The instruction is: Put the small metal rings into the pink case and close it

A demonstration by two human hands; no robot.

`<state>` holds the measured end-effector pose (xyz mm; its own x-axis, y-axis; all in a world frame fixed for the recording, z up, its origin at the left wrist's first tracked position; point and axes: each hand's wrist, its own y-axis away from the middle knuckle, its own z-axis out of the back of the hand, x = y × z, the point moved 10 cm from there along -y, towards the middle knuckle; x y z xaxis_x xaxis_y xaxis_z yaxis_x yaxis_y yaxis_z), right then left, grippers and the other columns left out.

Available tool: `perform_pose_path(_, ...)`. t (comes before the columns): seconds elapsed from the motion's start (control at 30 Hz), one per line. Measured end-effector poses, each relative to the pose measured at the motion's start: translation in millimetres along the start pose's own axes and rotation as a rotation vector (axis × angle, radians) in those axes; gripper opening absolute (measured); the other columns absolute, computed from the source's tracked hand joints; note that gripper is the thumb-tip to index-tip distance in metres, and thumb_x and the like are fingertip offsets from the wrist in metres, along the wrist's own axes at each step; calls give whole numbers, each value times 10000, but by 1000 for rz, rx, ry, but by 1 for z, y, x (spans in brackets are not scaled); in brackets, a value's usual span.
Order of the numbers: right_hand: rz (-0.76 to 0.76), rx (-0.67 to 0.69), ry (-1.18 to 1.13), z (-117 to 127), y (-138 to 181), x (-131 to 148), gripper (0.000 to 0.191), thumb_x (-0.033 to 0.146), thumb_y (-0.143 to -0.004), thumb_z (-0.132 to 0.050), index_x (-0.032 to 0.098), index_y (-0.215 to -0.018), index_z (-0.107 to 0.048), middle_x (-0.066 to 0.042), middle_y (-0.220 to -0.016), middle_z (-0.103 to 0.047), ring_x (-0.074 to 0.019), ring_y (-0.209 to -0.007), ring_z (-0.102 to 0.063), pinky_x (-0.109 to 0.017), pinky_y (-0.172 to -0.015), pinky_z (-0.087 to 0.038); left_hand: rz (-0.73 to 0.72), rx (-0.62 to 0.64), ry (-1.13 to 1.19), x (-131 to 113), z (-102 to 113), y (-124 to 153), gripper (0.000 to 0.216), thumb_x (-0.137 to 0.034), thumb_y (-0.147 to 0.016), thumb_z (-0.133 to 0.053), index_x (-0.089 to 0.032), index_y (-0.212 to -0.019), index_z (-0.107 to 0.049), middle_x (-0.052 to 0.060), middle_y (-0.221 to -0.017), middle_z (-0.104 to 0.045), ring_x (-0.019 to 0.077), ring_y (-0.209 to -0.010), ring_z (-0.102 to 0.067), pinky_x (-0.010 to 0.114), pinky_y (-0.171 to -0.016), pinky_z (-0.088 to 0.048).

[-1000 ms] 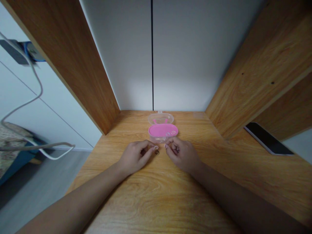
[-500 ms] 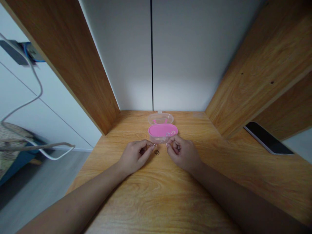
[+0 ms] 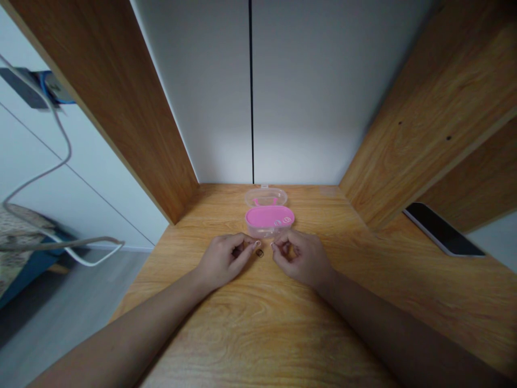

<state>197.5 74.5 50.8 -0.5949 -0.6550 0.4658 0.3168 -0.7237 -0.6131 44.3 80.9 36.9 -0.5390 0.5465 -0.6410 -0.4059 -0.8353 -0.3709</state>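
A small dark ring (image 3: 259, 253) lies on the wooden desk (image 3: 258, 323) between my two hands. My left hand (image 3: 224, 260) rests on the desk with its fingers curled, the forefinger tip just left of the ring. My right hand (image 3: 301, 257) is curled too, thumb and forefinger tips together a little to the right of the ring; I see nothing in them. Just behind the hands stands an open oval case (image 3: 269, 217) with a pink insert, a clear lid (image 3: 265, 196) folded back, and two small pale rings (image 3: 283, 221) on the pink.
Wooden side panels (image 3: 133, 108) rise left and right of the desk, with a white wall behind. A dark phone (image 3: 442, 229) lies on a ledge at the right. At the left a white cable (image 3: 60, 161) hangs from a plug, over the floor.
My right hand has come down from the case's front edge toward the dark ring on the desk. The left hand and the ring have stayed in place.
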Motion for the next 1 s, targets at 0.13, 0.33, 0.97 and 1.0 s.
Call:
perform_pose_path(0.13,77,-29,-14,4,0,9,53,197,-848,-643,213,-801,-622,34,-623,-637,-108,-535,-592,-217,-543,-423,-1,2,7,2,-1,0,277,-360,-974,-541,-162,-923,-728,5,-667,-681,80,-519,-503,185,-531,-383)
perform_pose_path(0.33,149,-28,-28,2,-2,11,75,162,-887,-640,223,-910,-677,-12,-834,-754,-138,-719,-689,-239,-677,-507,9,1,-3,4,-1,-1,265,-354,-971,-543,-166,-941,-727,9,-695,-695,84,-538,-520,191,-548,-397)
perform_pose_path(0.97,164,-15,-61,-1,-1,11,152,192,-934,-629,242,-1037,-730,-31,-974,-782,-154,-871,-734,-266,-796,-575,24,23,-17,8,-3,1,288,-362,-971,-529,-162,-976,-737,26,-717,-712,95,-545,-545,197,-551,-417)
perform_pose_path(1.0,162,-17,-53,0,-1,11,150,198,-938,-631,242,-1041,-731,-31,-978,-783,-154,-874,-735,-267,-800,-576,27,24,-14,8,-3,1,291,-362,-972,-528,-161,-982,-738,32,-731,-719,97,-551,-551,198,-556,-422)
